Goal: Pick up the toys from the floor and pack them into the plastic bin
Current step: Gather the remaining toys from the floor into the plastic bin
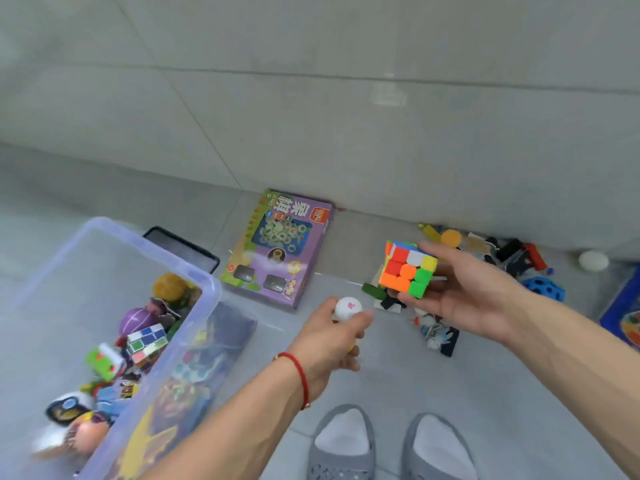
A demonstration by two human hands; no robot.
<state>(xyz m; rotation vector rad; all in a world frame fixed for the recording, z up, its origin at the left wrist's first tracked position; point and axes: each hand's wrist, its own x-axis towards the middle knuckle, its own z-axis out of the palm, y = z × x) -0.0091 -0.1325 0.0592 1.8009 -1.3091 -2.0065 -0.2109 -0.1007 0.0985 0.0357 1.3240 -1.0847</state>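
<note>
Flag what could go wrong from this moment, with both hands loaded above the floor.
The white ball sits only between the left hand fingertips; it could slip and roll away. The cube rests in the right hand in a loose-looking open grip above the toy pile, well off from the plastic bin, so a toss might miss.

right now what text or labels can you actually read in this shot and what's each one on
"象棋", large Chinese characters seen upside down: on the purple game box lying on the floor.
Small red brand badge and side lettering on that box: too blurred to read.
Pink mark on the white ball in the left hand: a shape, not legible text.
Cube in the right hand: no text.
</note>
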